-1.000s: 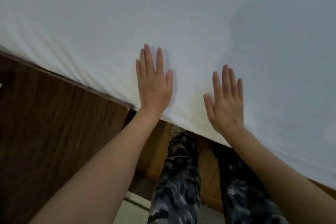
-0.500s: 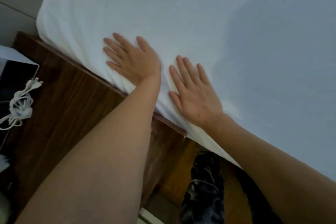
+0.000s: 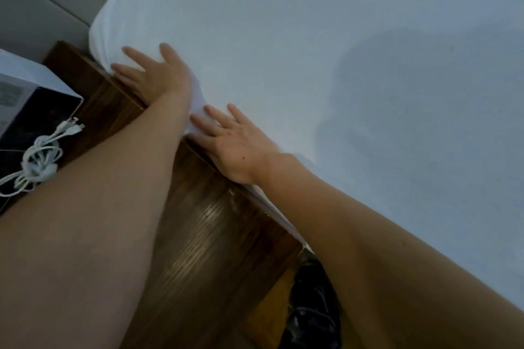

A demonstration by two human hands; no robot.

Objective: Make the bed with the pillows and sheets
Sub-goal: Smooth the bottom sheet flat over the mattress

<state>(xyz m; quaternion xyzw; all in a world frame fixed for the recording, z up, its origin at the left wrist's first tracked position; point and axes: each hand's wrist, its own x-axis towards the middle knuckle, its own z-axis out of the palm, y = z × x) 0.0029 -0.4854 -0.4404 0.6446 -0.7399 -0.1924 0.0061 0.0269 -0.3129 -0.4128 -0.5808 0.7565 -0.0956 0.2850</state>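
White, soft sheet (image 3: 283, 37) bends easily, so both flat, open hands, left hand (image 3: 154, 76) and right hand (image 3: 235, 144), press its edge near the bed corner.

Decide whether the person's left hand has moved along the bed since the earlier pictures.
Yes. The left hand has slid along the white sheet toward the mattress corner, beside the wooden bed frame.

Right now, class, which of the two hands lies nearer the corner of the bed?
The left hand, pressing the sheet at the corner; the right hand lies further along the edge.
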